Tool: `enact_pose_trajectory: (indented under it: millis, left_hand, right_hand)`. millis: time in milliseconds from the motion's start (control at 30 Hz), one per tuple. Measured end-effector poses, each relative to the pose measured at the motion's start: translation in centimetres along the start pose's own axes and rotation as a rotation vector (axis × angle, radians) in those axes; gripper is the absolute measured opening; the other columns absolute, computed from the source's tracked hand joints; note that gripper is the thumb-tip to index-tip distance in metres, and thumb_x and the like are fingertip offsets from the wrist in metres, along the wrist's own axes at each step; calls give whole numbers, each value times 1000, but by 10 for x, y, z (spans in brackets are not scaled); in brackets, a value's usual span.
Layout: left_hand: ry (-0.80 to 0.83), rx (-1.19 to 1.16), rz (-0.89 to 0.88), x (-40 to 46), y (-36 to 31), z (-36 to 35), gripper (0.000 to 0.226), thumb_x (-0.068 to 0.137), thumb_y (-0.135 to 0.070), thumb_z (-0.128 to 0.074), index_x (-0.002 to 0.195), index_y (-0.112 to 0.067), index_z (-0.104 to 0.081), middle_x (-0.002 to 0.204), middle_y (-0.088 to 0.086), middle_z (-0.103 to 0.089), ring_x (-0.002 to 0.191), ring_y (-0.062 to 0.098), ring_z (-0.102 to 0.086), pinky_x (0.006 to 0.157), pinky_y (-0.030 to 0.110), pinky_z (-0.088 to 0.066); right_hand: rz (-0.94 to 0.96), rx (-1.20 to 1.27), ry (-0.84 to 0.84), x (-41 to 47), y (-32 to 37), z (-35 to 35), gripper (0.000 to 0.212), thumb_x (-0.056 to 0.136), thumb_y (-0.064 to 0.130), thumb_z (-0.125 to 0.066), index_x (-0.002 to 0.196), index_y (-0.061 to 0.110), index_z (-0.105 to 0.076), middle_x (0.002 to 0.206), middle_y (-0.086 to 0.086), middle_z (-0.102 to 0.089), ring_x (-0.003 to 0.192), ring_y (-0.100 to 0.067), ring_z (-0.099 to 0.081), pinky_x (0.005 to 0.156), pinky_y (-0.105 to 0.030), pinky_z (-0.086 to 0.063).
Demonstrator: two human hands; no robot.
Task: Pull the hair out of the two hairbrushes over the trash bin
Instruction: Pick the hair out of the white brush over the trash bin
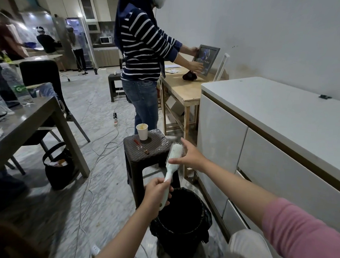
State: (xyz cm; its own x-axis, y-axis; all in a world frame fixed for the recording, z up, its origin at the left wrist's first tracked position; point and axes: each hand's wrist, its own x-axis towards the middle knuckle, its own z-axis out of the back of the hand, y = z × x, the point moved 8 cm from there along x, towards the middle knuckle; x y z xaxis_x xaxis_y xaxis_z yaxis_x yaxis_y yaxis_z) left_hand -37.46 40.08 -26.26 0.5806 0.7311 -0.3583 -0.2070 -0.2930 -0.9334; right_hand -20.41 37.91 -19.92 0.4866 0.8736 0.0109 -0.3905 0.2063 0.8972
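Hair could miss the trash bin [181,217], since the hairbrush [173,158] clamped in the left hand [156,192] tilts beyond its rim while the right hand [191,157], fingers apart, touches the bristles.

Left hand [156,192] grips hairbrush [171,168] handle above trash bin [180,223]; right hand [190,156] at bristles.

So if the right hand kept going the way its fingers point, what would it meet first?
The right hand already reaches leftward to the pale mint plastic hairbrush; its fingers seem to touch the bristle head, so that comes first. Beyond lies the brown woven-top stool, though depth is uncertain.
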Motion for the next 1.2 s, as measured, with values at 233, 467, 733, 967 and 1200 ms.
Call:
enact_pose_trajectory:
  millis: [233,467,733,967,1200]
  left_hand:
    - [5,130,-214,-1,-7,8,6,96,-13,-56,91,-10,-53,70,6,-60,53,15,-52,43,24,-41]
    - [-27,274,-322,-3,-11,4,9,95,-14,-56,88,-16,-51,70,3,-59,47,8,-48,40,19,-39]
    - [-120,431,-383,-6,-18,-9,14,91,-20,-58,82,-20,-48,72,5,-59,50,14,-45,49,29,-37]
    - [-182,506,-383,-15,-23,-16,9,93,-18,-56,94,-10,-53,73,-8,-50,54,10,-48,48,22,-36]
    - [-93,369,-255,-6,-12,-17,10,95,-21,-52,88,-14,-51,72,4,-59,51,13,-49,40,23,-38]
  right_hand:
    - [33,-85,-167,9,7,18,48,62,32,-87,99,17,-60,93,7,-60,91,-14,-57,78,-26,-46]
    - [18,-134,-330,9,5,25,40,71,31,-81,100,8,-64,91,1,-58,83,-13,-53,67,-22,-40]
    - [-33,-202,-448,8,3,25,17,83,22,-65,81,8,-57,69,0,-52,69,-20,-51,63,-28,-38]
    - [-24,-358,-427,10,7,25,16,91,15,-53,78,7,-53,81,-15,-63,72,-25,-53,62,-31,-39]
    - [68,-401,-473,4,6,29,18,94,6,-49,93,-3,-65,91,-22,-69,88,-34,-64,66,-25,-36]
